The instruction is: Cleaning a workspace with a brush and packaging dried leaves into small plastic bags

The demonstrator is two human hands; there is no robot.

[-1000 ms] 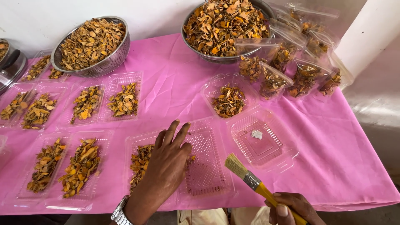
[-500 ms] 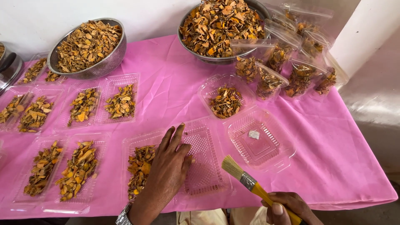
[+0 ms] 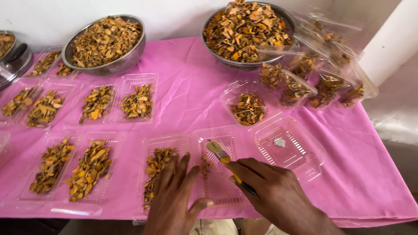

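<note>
My left hand (image 3: 174, 200) lies flat, fingers spread, on an open clear plastic clamshell tray (image 3: 191, 143) at the table's front edge. The tray's left half holds dried orange-brown slices (image 3: 156, 167). In my right hand (image 3: 272, 191) is a small paintbrush (image 3: 220, 154) with a yellow handle. Its bristles rest inside the tray's right half, next to a few loose pieces there.
A pink cloth (image 3: 187, 100) covers the table. Two steel bowls (image 3: 104, 41) (image 3: 246, 30) heaped with dried slices stand at the back. Several filled trays (image 3: 115, 102) lie to the left. An open clamshell (image 3: 285, 143) and closed packs (image 3: 322, 82) sit to the right.
My right hand has come up from the table's front edge and swung the brush left into the tray's right half. My left hand has slid slightly toward me on the tray.
</note>
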